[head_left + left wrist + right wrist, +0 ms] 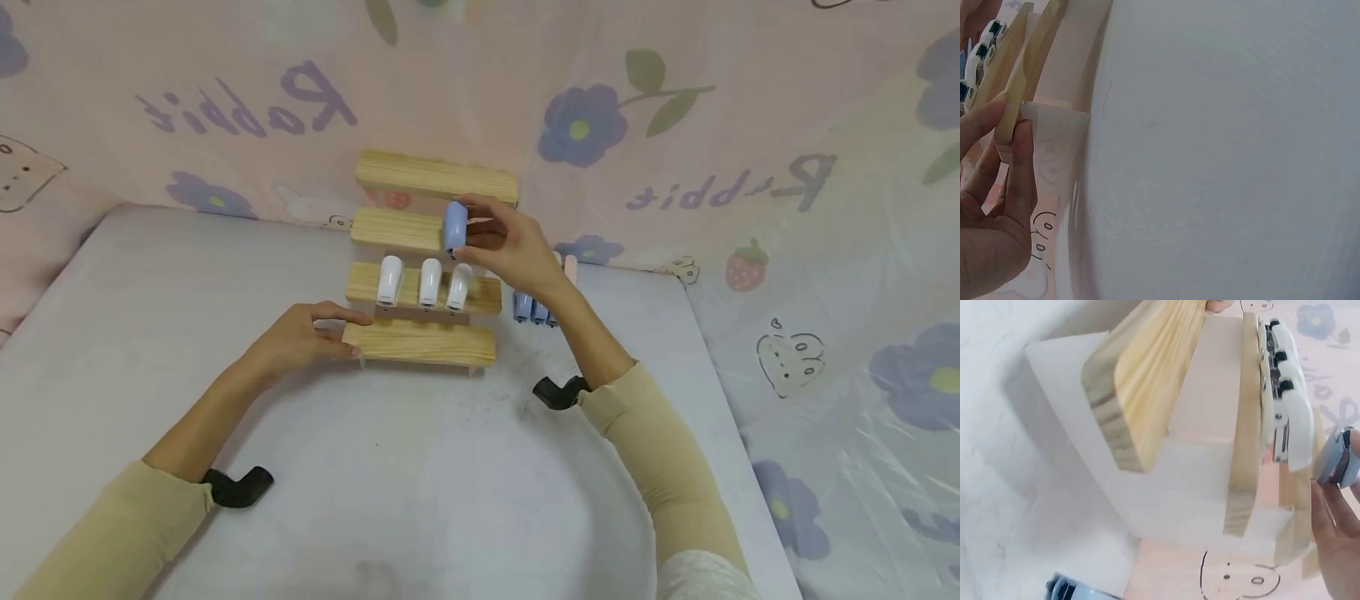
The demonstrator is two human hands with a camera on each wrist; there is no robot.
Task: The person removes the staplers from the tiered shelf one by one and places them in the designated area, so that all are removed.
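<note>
Where a flowered backdrop (465,75) rises behind a white tabletop (420,483), a four-tier wooden rack (435,177) stands. A person's left hand (298,337) grips the lowest tier's (420,343) left end; the right hand (519,248) pinches a blue stapler (455,223) at the third tier up (397,229), contact with the wood unclear. Three white staplers (430,283) line the second tier (486,296); more blue staplers (538,312) lie right of the rack.

Head view: from above, forward and down, farthest back; takes in counter (412,475), wooden rack (420,343), left hand (296,337), right hand (517,250). Left wrist view: close, turned sideways, at rack's left end; counter fills most of frame. Right wrist view: close, sideways, at rack's right end, looking along its length. All three share rack, white staplers (388,283).
</note>
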